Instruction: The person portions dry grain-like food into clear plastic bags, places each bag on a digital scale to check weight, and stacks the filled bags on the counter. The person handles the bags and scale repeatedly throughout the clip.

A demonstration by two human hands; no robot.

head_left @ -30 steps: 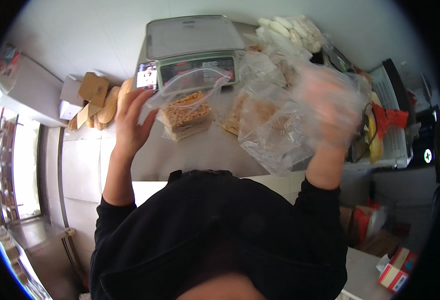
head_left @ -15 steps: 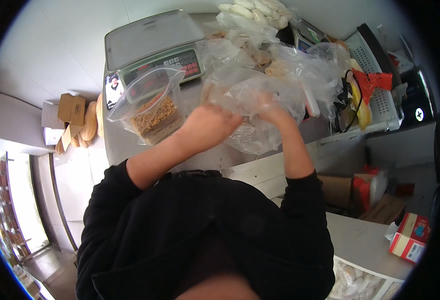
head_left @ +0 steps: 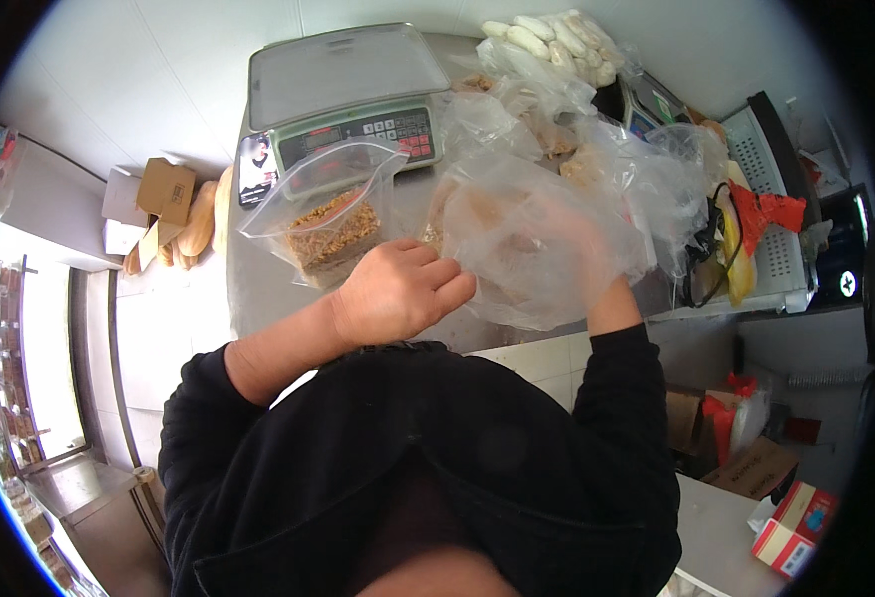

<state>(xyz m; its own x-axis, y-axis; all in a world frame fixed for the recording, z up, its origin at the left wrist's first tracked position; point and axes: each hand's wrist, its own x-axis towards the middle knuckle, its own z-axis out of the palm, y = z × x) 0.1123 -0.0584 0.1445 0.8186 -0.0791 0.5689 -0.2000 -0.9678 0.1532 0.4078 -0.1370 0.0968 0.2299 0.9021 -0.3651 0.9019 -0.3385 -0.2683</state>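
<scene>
A large clear plastic bag [head_left: 517, 289] spreads over the near part of the metal table, with some brownish contents dimly showing through. My left hand [head_left: 408, 289] is closed at the bag's left edge, fingers curled on the plastic. My right hand [head_left: 579, 234] is behind or inside the bag's film on the right; its fingers are blurred and veiled by the plastic. Left of the bag stands an open clear zip bag [head_left: 333, 229] partly filled with yellow-brown crumbly grains, close beyond my left wrist.
A digital scale [head_left: 358, 90] with a flat tray stands at the back left, a phone [head_left: 257, 171] leaning by it. White elongated pieces in a bag [head_left: 557, 45], crumpled plastic bags [head_left: 647, 179] and a perforated white basket [head_left: 761, 184] crowd the right. A cardboard box [head_left: 166, 194] sits far left.
The large bag has been spread wider and now covers my right hand more. My left hand has shifted slightly nearer and left in relation to the bag. The whole view has shifted a little.
</scene>
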